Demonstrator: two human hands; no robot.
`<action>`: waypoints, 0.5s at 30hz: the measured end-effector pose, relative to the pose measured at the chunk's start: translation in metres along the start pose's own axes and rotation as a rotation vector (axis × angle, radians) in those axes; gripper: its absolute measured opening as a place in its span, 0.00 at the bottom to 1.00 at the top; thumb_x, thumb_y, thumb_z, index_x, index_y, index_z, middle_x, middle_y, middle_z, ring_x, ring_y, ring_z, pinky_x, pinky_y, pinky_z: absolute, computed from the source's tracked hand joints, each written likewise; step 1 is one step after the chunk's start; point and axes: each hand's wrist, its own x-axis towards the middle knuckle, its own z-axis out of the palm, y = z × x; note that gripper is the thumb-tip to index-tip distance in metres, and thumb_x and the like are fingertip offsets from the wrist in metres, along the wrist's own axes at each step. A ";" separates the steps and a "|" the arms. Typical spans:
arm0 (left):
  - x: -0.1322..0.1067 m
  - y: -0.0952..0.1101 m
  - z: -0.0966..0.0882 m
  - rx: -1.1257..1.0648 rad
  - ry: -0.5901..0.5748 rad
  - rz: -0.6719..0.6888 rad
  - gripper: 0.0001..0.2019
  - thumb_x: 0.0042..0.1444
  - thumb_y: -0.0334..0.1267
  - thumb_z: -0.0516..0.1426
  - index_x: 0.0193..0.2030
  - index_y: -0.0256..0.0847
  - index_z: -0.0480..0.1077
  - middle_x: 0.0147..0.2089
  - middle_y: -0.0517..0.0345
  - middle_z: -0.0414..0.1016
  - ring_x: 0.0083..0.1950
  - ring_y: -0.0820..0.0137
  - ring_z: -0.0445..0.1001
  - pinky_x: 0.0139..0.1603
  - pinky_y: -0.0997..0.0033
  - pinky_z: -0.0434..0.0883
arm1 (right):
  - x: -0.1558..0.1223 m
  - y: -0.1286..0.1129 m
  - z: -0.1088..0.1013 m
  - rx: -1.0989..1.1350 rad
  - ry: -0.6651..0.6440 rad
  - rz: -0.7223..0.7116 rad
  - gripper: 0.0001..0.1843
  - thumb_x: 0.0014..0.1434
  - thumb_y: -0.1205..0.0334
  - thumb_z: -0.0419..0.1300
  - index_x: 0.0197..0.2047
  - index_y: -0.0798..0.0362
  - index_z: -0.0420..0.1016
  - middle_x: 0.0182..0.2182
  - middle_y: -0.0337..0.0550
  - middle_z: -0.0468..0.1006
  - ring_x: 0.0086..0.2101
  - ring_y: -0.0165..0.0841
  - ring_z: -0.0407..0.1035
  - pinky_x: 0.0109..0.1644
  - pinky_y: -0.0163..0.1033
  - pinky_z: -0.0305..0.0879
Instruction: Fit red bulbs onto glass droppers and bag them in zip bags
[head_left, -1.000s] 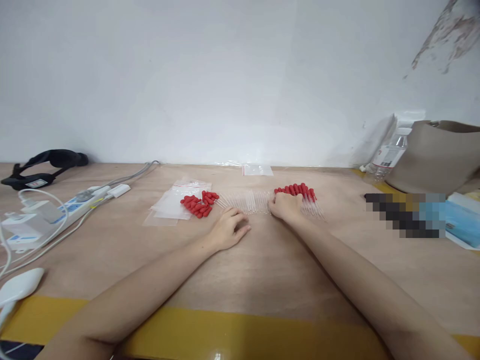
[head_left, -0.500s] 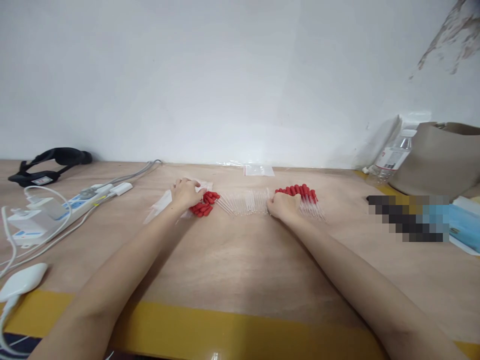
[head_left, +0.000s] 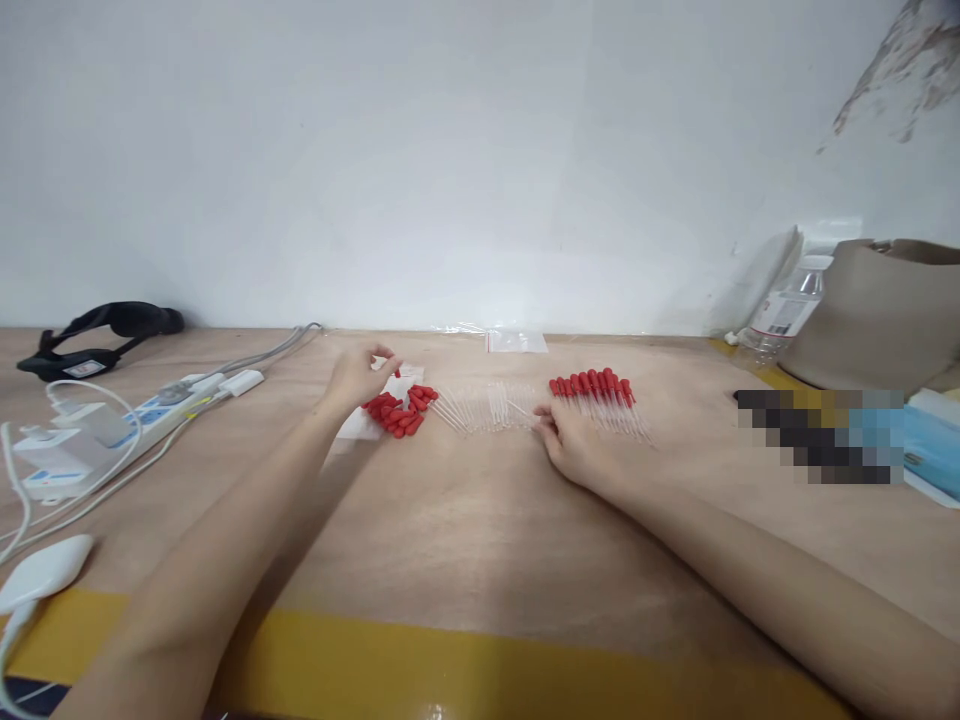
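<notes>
Centrally in head view: left hand (head_left: 358, 376) raised over loose red bulbs (head_left: 397, 410), thumb and forefinger pinching one bulb. Right hand (head_left: 574, 448) resting on table (head_left: 480, 530), fingertips at clear tubes (head_left: 480, 408); grip cannot be told. Assembled droppers (head_left: 600, 392) just right of tubes.

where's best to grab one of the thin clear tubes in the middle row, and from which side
Probably pinch a thin clear tube at its near end, coming from the row's right edge, beside the right hand. The tubes lie flat, side by side, pointing away, so only an outer one has a free side; red rubber bulbs crowd the left.
</notes>
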 end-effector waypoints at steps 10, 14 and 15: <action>-0.100 0.065 0.062 -0.715 -0.410 0.225 0.10 0.49 0.39 0.57 0.36 0.36 0.66 0.34 0.54 0.74 0.33 0.70 0.74 0.33 0.71 0.70 | -0.025 -0.019 -0.027 -0.161 -0.097 -0.137 0.11 0.59 0.66 0.47 0.36 0.53 0.70 0.31 0.43 0.74 0.30 0.31 0.68 0.33 0.34 0.60; -0.109 0.065 0.073 -0.707 -0.450 0.215 0.10 0.49 0.41 0.57 0.30 0.36 0.63 0.33 0.53 0.74 0.34 0.69 0.74 0.33 0.70 0.71 | -0.025 -0.012 -0.025 -0.128 -0.062 -0.064 0.13 0.61 0.64 0.44 0.41 0.53 0.68 0.34 0.44 0.74 0.34 0.32 0.68 0.37 0.36 0.59; -0.109 0.064 0.073 -0.711 -0.440 0.224 0.10 0.50 0.41 0.57 0.30 0.36 0.63 0.34 0.53 0.74 0.35 0.69 0.74 0.34 0.69 0.71 | -0.026 -0.010 -0.022 -0.110 -0.057 -0.075 0.13 0.61 0.63 0.44 0.43 0.52 0.67 0.36 0.44 0.74 0.36 0.32 0.67 0.38 0.37 0.59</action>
